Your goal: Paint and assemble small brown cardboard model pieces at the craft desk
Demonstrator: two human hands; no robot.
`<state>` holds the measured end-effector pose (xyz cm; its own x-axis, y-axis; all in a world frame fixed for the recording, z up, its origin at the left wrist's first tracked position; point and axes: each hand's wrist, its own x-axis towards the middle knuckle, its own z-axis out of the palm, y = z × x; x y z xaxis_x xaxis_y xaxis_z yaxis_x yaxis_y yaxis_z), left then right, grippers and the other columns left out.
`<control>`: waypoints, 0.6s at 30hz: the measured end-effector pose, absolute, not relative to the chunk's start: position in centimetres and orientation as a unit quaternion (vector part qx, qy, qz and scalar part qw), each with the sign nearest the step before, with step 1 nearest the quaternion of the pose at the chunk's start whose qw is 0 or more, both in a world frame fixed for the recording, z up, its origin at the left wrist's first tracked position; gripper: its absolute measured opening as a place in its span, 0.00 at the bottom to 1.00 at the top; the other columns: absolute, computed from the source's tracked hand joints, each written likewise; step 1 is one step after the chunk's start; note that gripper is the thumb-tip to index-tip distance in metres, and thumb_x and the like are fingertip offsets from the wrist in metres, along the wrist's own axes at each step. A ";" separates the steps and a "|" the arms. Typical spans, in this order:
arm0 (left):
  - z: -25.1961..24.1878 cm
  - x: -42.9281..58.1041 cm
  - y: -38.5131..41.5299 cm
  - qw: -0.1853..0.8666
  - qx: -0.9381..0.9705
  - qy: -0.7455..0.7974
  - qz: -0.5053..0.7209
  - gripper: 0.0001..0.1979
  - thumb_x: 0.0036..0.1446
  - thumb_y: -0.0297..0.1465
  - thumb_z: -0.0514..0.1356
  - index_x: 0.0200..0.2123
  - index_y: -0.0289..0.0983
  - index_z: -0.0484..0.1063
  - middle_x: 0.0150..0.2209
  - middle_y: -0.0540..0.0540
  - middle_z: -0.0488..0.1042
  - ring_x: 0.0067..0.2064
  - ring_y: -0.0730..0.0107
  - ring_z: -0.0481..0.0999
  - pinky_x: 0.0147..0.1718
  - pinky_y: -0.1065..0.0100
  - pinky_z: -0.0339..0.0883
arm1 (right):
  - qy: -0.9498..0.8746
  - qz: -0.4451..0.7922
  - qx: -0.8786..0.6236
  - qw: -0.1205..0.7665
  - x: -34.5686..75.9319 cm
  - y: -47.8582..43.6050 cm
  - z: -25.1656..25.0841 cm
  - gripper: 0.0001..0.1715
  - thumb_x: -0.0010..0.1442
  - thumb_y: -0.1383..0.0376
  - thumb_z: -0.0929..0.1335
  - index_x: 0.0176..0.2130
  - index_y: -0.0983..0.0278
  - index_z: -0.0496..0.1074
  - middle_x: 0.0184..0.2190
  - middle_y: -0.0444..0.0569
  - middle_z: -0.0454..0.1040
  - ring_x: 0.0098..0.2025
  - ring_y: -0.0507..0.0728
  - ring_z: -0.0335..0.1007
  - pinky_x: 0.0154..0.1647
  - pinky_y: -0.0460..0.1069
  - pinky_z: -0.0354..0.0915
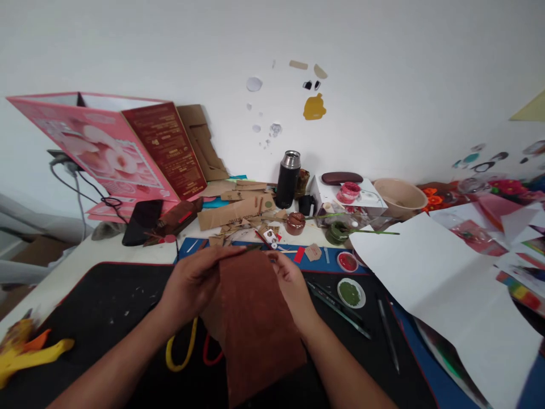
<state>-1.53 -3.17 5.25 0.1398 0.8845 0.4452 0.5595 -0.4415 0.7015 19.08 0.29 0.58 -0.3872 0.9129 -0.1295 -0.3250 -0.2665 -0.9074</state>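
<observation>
A brown painted sheet (258,324), which looks like card, is tilted up over the black mat. Its far end is between my two hands. My left hand (200,278) grips the sheet's upper left edge, thumb along the top. On the other side, my right hand (289,281) has its fingers curled at the upper right edge, partly hidden behind the sheet. A yellow loop (181,355) and a red loop (212,352) show below and left of the sheet; the sheet partly covers the red one.
Pens (338,309), a green paint lid (351,293) and a red paint lid (348,261) lie to the right. Behind are cardboard scraps (236,213), a black flask (288,179) and paint jars (295,223). A pink box (110,153) stands left; large white paper (443,278) lies right.
</observation>
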 end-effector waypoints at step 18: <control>4.4 -6.7 -1.6 0.023 0.705 0.620 0.345 0.20 0.67 0.32 0.53 0.54 0.43 0.81 0.44 0.44 0.84 0.45 0.58 0.82 0.46 0.62 0.73 | -0.392 0.782 -0.313 0.370 19.8 -0.3 0.8 0.31 0.57 0.38 0.76 0.31 0.62 0.73 0.19 0.40 0.70 0.16 0.49 0.62 0.15 0.44 0.51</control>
